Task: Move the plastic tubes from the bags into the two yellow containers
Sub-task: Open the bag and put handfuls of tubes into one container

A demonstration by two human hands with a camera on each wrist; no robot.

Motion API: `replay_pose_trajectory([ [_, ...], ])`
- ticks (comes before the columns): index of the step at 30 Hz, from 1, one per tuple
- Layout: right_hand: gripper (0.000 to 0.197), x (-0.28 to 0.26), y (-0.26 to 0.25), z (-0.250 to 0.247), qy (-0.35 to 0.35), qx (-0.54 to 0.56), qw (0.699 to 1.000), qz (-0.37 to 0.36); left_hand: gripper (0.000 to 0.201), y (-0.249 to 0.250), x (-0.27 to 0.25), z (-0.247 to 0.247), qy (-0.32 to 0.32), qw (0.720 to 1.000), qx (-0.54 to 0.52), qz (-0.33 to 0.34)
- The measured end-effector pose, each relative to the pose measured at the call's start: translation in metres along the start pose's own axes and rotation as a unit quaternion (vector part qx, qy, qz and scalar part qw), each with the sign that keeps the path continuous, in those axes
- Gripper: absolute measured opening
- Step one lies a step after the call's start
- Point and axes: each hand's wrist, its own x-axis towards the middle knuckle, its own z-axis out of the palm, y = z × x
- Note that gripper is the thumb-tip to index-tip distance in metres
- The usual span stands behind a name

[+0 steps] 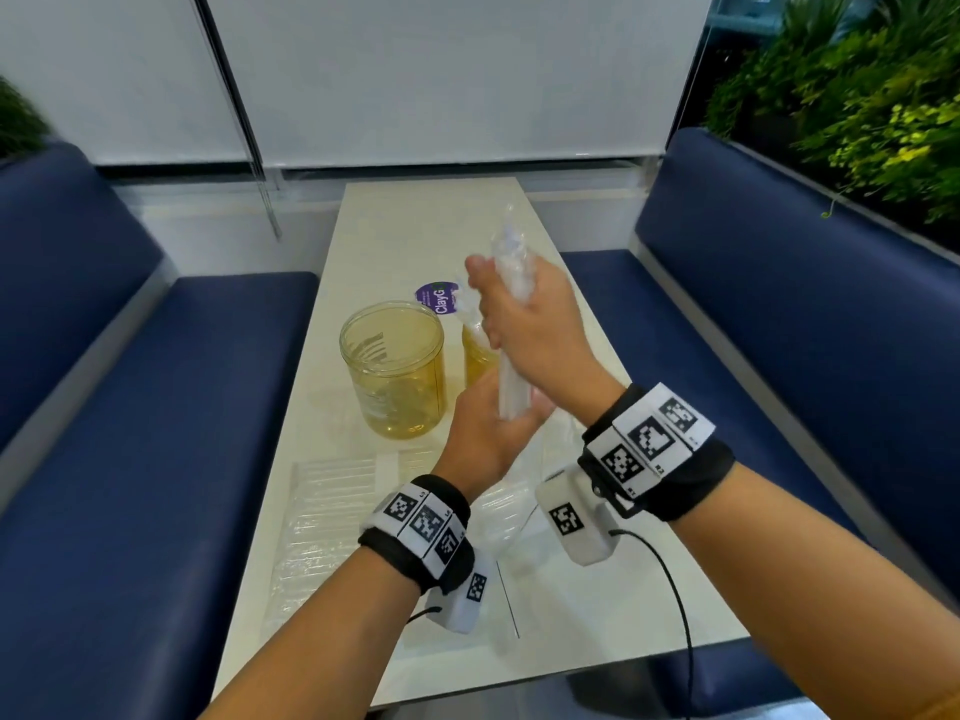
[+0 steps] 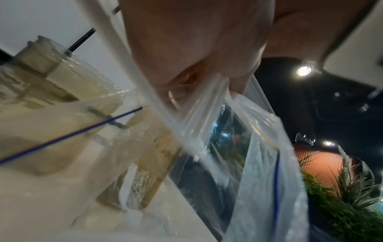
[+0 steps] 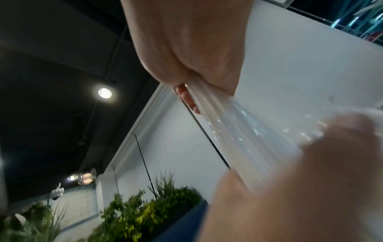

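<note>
A bundle of clear plastic tubes [image 1: 512, 384] stands nearly upright above the table. My right hand [image 1: 524, 314] grips its middle, with crumpled clear film sticking out above the fist. My left hand [image 1: 493, 428] grips its lower end. In the left wrist view, the left hand [image 2: 196, 54] holds the tubes [image 2: 165, 106] and a clear zip bag [image 2: 261, 180] hangs under it. In the right wrist view, the tubes [image 3: 238, 131] fan out from the right hand [image 3: 192, 49]. One yellow container [image 1: 393, 366] stands left of the hands. The second yellow container [image 1: 475, 356] is partly hidden behind them.
Another clear bag of tubes [image 1: 332, 506] lies flat at the table's near left. A purple round label [image 1: 435, 297] lies behind the containers. Blue benches [image 1: 130, 407] flank the narrow white table [image 1: 415, 226]. A black cable [image 1: 670, 589] trails from my right wrist.
</note>
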Motion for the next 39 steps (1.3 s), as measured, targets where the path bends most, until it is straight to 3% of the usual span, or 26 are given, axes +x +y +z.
replay_pose_trajectory([
  [7,0.024,0.065,-0.065,-0.036,0.069,0.116,0.984,-0.118,0.024,-0.021,-0.010,-0.009,0.002,0.999,0.035,-0.028],
  [13,0.022,0.122,-0.051,-0.044,0.155,0.132,0.965,-0.166,0.027,-0.018,-0.015,-0.014,0.011,0.998,0.052,-0.024],
  [19,0.025,0.141,0.037,-0.022,0.099,0.034,0.993,-0.050,0.028,-0.009,-0.020,-0.023,0.010,0.998,0.061,-0.013],
  [23,0.041,0.129,0.092,-0.011,0.055,-0.042,0.997,0.021,0.027,-0.010,-0.021,-0.026,0.010,0.997,0.070,-0.009],
  [27,0.036,0.119,0.125,-0.009,0.025,-0.114,0.990,0.086,0.024,-0.010,-0.021,-0.028,0.004,0.997,0.074,0.000],
  [29,0.023,0.118,0.127,-0.010,0.025,-0.144,0.985,0.088,0.024,-0.009,-0.020,-0.029,0.003,0.997,0.073,-0.001],
  [30,0.022,0.117,0.125,-0.010,0.026,-0.165,0.983,0.071,0.024,-0.009,-0.019,-0.029,0.003,0.997,0.072,-0.004],
  [33,0.076,0.119,0.109,-0.012,0.062,-0.156,0.986,-0.014,0.025,-0.007,-0.017,-0.030,0.003,0.998,0.068,-0.008],
  [34,0.084,0.122,0.107,-0.013,0.075,-0.144,0.986,-0.046,0.025,-0.006,-0.017,-0.030,0.003,0.998,0.068,-0.006],
  [36,0.079,0.126,0.103,-0.015,0.073,-0.188,0.973,-0.115,0.025,-0.005,-0.017,-0.031,0.000,0.998,0.067,-0.004],
  [39,0.042,0.125,0.105,-0.017,0.003,-0.342,0.928,-0.149,0.025,-0.006,-0.016,-0.033,-0.002,0.997,0.073,-0.002],
])
